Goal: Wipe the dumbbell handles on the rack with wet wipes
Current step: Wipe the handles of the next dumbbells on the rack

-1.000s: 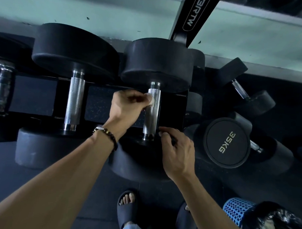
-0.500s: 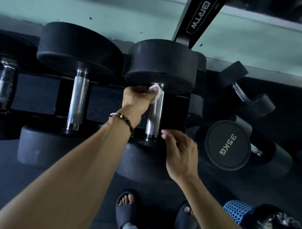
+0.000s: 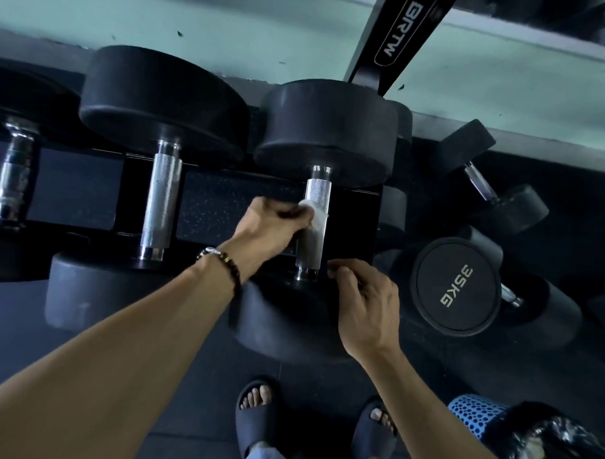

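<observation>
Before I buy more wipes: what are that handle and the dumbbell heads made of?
The handle looks like bright chromed steel: silvery, with a fine knurled texture. The dumbbell heads look rubber-coated: matte black, dull, no glint. The wipe in the left hand looks like thin white nonwoven cloth.

My left hand [image 3: 272, 225] covers part of the wet wipe [image 3: 316, 214] and the handle [image 3: 313, 226] behind it. My right hand's [image 3: 367, 307] fingertips curl out of sight. The frame's left edge crops the leftmost dumbbell [image 3: 13, 181].
</observation>
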{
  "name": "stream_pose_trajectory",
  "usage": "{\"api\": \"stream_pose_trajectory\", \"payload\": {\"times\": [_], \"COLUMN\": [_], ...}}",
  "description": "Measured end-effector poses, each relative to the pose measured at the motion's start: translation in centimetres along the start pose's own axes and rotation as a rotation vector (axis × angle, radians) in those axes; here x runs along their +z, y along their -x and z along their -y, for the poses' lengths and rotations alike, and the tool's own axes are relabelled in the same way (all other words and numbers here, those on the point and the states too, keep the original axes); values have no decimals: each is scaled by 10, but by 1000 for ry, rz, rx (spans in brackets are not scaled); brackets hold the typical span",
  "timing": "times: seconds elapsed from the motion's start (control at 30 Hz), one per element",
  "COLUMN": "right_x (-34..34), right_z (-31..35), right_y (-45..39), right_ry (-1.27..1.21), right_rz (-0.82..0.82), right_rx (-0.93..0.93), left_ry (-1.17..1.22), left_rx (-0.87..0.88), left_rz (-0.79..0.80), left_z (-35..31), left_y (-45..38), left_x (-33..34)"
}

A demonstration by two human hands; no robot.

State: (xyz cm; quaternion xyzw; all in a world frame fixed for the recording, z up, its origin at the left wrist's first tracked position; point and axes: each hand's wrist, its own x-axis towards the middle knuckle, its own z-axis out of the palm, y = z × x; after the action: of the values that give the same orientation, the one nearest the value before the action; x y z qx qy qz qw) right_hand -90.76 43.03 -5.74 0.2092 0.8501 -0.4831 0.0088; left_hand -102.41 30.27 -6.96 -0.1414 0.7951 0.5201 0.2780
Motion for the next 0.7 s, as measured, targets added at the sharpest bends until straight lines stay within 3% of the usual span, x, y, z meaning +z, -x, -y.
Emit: {"api": "stream_pose_trajectory", "payload": {"times": [0.13, 0.3, 0.43, 0.5, 0.7], "right_x": [-1, 0, 0, -1, 0], "right_z": [0, -1, -2, -2, -2], "right_y": [-1, 0, 0, -2, -1], "right_ry": [27, 36, 65, 65, 38], "right_rz": [35, 18, 30, 25, 2], "right_rx": [63, 27, 58, 35, 8], "left_ry": [120, -135, 164, 140, -73], "left_rx": [51, 110, 68, 70, 60], "left_rz": [-118, -17, -117, -162, 16], "left_z": [-27, 7, -14, -27, 6], "left_y": [-23, -18, -27, -24, -6], "left_x": [8, 4, 9, 11, 4]}}
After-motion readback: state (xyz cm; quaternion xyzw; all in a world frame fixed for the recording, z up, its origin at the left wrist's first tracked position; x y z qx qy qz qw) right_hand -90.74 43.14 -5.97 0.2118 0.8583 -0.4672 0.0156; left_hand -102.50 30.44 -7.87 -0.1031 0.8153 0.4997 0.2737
